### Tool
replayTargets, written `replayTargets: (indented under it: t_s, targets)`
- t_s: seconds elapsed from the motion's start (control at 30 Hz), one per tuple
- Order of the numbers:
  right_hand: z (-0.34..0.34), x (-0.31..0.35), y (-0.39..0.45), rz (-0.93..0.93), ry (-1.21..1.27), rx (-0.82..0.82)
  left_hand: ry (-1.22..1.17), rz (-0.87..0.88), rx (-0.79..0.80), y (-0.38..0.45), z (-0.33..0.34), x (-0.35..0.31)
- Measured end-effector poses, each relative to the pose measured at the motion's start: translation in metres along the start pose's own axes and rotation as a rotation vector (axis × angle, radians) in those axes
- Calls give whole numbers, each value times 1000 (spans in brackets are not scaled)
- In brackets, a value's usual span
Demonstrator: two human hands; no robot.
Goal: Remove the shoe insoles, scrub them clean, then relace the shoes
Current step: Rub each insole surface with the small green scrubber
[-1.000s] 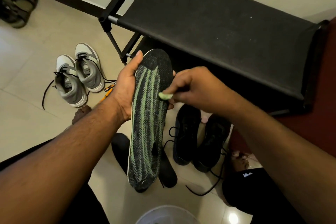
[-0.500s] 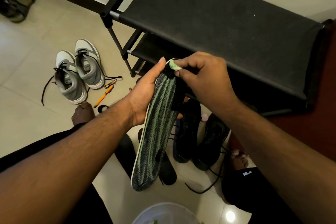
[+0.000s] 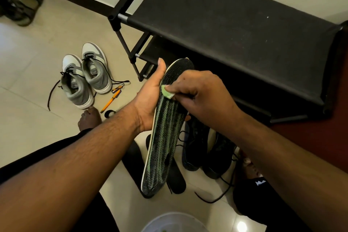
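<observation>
The green-and-black striped insole (image 3: 165, 133) is held up in the air over the floor, patterned face toward the camera, its long axis running from the upper right down to the lower left — one rounded end near the shoe rack, the other hanging low above two dark insoles (image 3: 175, 179) that lie flat on the tiles. The left hand (image 3: 150, 96) cradles it from behind and from its left edge, thumb straight up along that edge and fingers wrapped round the back, with fingertips just showing past the right edge. The right hand (image 3: 199, 94) comes in from the right with fingers curled, pinching a small pale green scrub pad (image 3: 166, 91) against the upper part of the patterned face. Both forearms reach in from the bottom corners of the view. Just beyond the insole, to its right, a pair of black shoes (image 3: 205, 149) stands side by side on the floor, laces trailing loose. Farther left a pair of grey-and-white sneakers (image 3: 84, 75) sits with its laces undone, and an orange pen (image 3: 109, 102) lies beside them. The black shoe rack (image 3: 226, 24) fills the upper right. At the bottom edge the rim of a white basin (image 3: 175, 220) shows — what it holds cannot be made out.
</observation>
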State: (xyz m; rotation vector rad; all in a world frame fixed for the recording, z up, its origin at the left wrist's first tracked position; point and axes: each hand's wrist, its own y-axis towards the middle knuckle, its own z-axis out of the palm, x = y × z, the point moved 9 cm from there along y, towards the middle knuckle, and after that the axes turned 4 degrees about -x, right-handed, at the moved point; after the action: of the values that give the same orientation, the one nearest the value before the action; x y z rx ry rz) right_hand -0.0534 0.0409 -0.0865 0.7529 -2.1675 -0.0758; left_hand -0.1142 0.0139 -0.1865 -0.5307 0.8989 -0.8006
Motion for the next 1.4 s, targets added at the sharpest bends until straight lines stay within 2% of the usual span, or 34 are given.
replayTargets:
  t_s: [0.2, 0.33, 0.37, 0.43, 0.53, 0.63, 0.8, 0.97, 1.2, 1.33, 1.4]
  targets:
    - [10, 15, -5, -123, -85, 65, -51, -2, -41, -2, -2, -4]
    - [14, 9, -2, -73, 21, 182, -65, 14, -26, -2, 0, -7]
    - [9, 4, 1, -4, 106, 163, -69, 16, -19, -2, 2, -7]
    - [-13, -8, 7, 123, 226, 2, -68, 12, 5, -2, 6, -6]
    - [-39, -18, 10, 170, 138, -229, -32, -1, 31, -1, 11, -1]
    - [-43, -18, 7, 133, 12, -282, -26, -8, 41, -1, 16, 3]
    - [-27, -7, 3, 39, -4, -196, -98, 24, 61, -4, 23, -2]
    - [-2, 8, -2, -67, -44, -30, -143, 12, -9, -3, 12, -4]
    - [14, 28, -7, -220, -87, 99, -203, 89, -64, -5, 4, -14]
    - [20, 29, -9, -248, -45, 240, -182, 92, -82, -4, 0, -16]
    - [10, 21, -4, -177, 61, 230, -171, 108, -100, -3, -2, -17]
